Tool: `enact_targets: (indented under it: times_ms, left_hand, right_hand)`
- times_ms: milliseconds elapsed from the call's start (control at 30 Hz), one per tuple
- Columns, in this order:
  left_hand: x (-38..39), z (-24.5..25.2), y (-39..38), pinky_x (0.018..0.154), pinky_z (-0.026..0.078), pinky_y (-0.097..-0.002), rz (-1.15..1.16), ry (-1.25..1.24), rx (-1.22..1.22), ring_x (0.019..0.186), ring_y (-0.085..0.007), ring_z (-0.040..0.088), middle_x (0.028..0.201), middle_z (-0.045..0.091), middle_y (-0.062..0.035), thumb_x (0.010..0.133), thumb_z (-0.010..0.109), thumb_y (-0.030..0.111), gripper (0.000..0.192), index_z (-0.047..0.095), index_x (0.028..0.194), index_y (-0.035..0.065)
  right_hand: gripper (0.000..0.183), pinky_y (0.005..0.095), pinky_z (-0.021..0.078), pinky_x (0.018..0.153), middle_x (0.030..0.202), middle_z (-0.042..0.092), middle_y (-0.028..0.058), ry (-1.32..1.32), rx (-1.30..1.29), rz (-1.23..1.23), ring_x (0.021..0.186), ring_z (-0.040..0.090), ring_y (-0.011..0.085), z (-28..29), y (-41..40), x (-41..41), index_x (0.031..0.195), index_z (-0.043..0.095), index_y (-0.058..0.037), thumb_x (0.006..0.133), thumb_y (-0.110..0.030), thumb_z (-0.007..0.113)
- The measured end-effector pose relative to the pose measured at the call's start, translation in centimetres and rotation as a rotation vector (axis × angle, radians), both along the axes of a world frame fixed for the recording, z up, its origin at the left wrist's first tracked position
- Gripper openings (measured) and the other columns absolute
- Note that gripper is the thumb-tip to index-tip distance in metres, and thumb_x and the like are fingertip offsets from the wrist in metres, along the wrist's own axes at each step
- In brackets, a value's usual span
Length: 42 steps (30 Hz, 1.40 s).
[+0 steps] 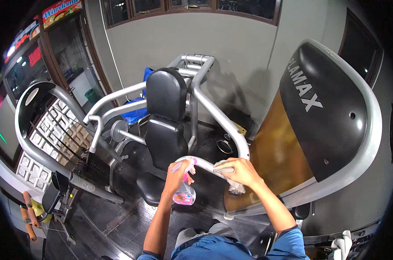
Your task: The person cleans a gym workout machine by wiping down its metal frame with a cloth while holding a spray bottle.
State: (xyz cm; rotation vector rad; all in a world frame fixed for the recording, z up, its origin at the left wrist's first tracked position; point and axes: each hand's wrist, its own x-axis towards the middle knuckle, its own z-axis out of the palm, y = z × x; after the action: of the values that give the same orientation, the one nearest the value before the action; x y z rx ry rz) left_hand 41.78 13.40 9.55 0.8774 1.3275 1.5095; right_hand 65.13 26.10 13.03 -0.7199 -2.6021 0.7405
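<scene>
My left hand [178, 175] is closed around the pink trigger head of a clear spray bottle [184, 195] with a pink label. Pressed by my right hand [238, 170], a light cloth [236, 186] wraps the silver tubular arm [203, 163] of a gym machine near its lower end. The bottle hangs upright beside that tube. Just beyond my left hand stand the machine's black padded backrest [166, 139] and its headrest pad [166, 94]; the black seat [151, 190] lies left of my left forearm.
A large black and amber machine cover [326, 110] with a silver frame rises at right. At left stands a weight-stack tower with a grey tubular frame [43, 156]. Blue plastic-wrapped material [134, 112] lies behind the seat. Orange-handled equipment [29, 211] is at lower left.
</scene>
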Motion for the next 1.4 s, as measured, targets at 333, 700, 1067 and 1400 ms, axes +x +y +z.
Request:
enact_targets:
  times_ms: [333, 700, 1067, 1400]
  left_hand:
    - [-1.2, -2.8, 0.8, 0.066, 0.055, -0.0267, -0.163, 0.207, 0.135, 0.067, -0.0097, 0.063, 0.087, 0.066, -0.0058, 0.098, 0.060, 0.014, 0.021, 0.067, 0.108, -0.0031]
    - [-3.2, -2.5, 0.3, 0.062, 0.055, -0.0311, -0.258, -0.008, 0.245, 0.068, -0.0190, 0.067, 0.089, 0.067, -0.0138, 0.103, 0.050, 0.040, 0.048, 0.063, 0.100, -0.0063]
    - [-3.6, -2.4, 0.7, 0.059, 0.053, -0.0292, -0.327, -0.068, 0.271, 0.063, -0.0171, 0.064, 0.086, 0.068, -0.0147, 0.102, 0.047, 0.049, 0.057, 0.064, 0.098, -0.0052]
    - [-4.0, -3.4, 0.5, 0.057, 0.052, -0.0283, -0.367, -0.181, 0.330, 0.063, -0.0175, 0.064, 0.086, 0.066, -0.0143, 0.102, 0.049, 0.047, 0.055, 0.065, 0.096, -0.0050]
  right_hand:
    - [0.046, 0.0335, 0.0473, 0.095, 0.120, 0.071, 0.0106, -0.338, -0.758, 0.111, 0.111, 0.065, 0.0222, -4.3, 7.4, -5.9, 0.124, 0.070, -0.0118, 0.091, -0.042, 0.058]
    - [0.031, 0.0413, 0.0548, 0.086, 0.109, 0.068, 0.0096, 0.000, -0.009, -0.134, 0.097, 0.067, 0.0317, -0.9, -1.6, -1.9, 0.119, 0.071, -0.0224, 0.089, -0.026, 0.064]
    - [0.031, 0.0330, 0.0606, 0.062, 0.112, 0.053, 0.0009, -0.256, 0.543, 0.102, 0.101, 0.054, 0.0229, -0.7, -3.4, -3.7, 0.109, 0.073, -0.0234, 0.079, -0.018, 0.071]
    - [0.020, 0.0323, 0.0612, 0.060, 0.115, 0.050, 0.0032, -0.385, 0.643, 0.004, 0.106, 0.051, 0.0234, -2.0, -5.1, -4.6, 0.102, 0.074, -0.0198, 0.084, -0.022, 0.066]
